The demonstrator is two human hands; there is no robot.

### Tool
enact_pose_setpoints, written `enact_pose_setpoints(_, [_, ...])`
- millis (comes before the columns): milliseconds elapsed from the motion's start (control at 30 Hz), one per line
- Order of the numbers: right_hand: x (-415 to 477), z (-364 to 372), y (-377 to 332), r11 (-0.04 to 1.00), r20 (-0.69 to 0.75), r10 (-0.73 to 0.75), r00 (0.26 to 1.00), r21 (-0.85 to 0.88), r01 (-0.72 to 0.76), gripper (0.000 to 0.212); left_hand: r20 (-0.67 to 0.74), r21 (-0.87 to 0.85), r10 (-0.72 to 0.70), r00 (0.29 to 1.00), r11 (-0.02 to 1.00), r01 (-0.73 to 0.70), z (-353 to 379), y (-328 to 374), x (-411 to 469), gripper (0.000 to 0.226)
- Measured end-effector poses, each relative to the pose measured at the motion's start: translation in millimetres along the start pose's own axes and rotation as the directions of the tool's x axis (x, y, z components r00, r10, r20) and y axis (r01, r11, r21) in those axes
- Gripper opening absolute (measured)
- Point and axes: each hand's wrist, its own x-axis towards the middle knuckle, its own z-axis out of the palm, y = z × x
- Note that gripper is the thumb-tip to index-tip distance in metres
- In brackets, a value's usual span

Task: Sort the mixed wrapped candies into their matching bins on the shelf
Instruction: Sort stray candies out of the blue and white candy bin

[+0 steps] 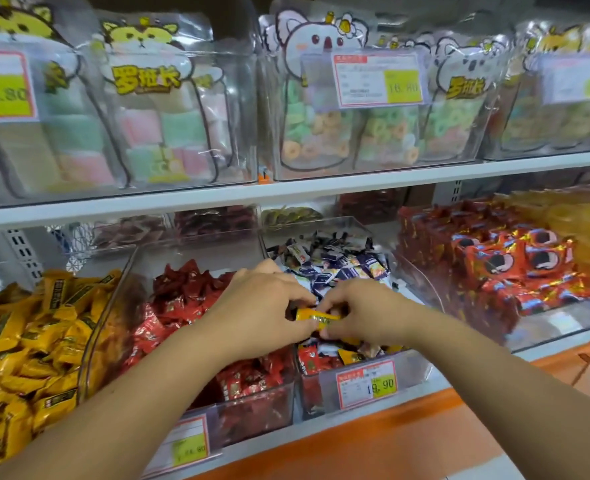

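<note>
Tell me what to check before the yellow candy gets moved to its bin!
1. Candy held: ok. The yellow candy is pinched between the left hand and the right hand.
2. One secure grip: cannot tell. Both hands share it; which one carries it is unclear.
3. Matching bin found: ok. The yellow candy bin sits far left on the same shelf.
4. Path there: ok. It crosses above the red candy bin, with nothing standing in the way.
5. More strays left: not ok. Yellow and red pieces still lie at the front of the mixed bin.
</note>
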Motion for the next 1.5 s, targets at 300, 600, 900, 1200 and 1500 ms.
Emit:
enact_pose_setpoints(300, [-16.2,-32.7,7.4,0.902,-0.118,0.082,0.99,0.432,-0.023,0.006,-0.169,0.006,-0.038,0.985,0.999,0.04,2.1,1.6,4.7,0.035])
enact_pose_setpoints(600, [-24.5,-29.1,11.8,0.985,0.281,0.097,0.955,-0.167,-0.051,0.045,-0.218,-0.067,-0.027,0.976,0.998,0.013,6.9,-5.3,-3.3,0.034])
enact_pose_setpoints(900, [-31.6,-40.9,11.1,0.905,-0.222,0.08,0.972,0.424,0.023,0.023,-0.227,-0.112,-0.017,0.974,0.994,-0.009,9.1,-9.8,-4.8,0.026])
enact_pose_setpoints(1200, [-15.2,-19.9,-9.1,0.808,-0.205,0.068,0.976,0.586,0.067,0.029,-0.115,-0.579,-0.185,0.976,0.811,0.085,11.6,-1.9,-4.1,0.015])
enact_pose_setpoints(1500, [-14.5,-19.0,-24.1,0.593,-0.313,0.131,0.941,0.785,0.178,0.031,-0.22,-0.534,-0.086,0.972,0.844,-0.046,2.7,8.7,-1.8,0.038])
